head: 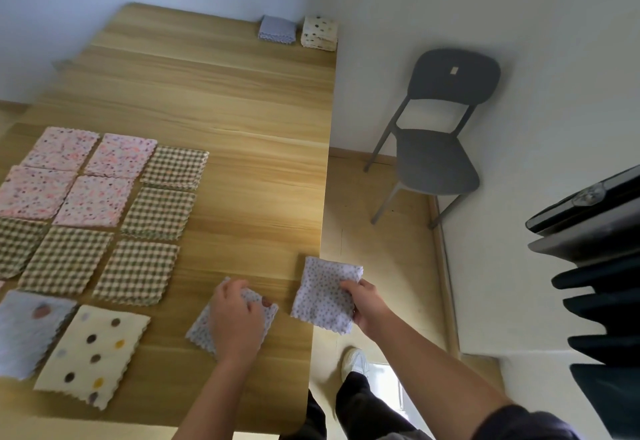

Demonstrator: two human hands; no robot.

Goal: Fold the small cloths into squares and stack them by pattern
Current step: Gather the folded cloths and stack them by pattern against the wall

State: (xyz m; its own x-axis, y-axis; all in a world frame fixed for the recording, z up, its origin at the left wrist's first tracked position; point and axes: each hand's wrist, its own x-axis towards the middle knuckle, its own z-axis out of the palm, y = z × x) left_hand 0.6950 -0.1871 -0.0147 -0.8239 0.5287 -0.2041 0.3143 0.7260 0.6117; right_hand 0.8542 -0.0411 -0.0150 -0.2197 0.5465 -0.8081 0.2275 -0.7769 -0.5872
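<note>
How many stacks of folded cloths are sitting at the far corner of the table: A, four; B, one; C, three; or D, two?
D: only a grey-blue stack and a cream spotted stack sit there, side by side at the far corner of the table.

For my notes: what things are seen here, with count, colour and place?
Wooden table: one, light brown, centre.
Pink speckled cloths: four, far left.
Green-beige checked cloths: five, left.
Cream big-dotted cloth: one, near left.
Blue-grey cloth pile: one, beside it.
Folded cloth stacks: two, blue-grey and cream dotted, far corner.
White small-dotted cloths: two, near edge.
Grey plastic chair: one, by wall.
Dark objects: unclear, right edge.
Hands: left hand holds one small-dotted cloth, right hand grips the other.
</note>
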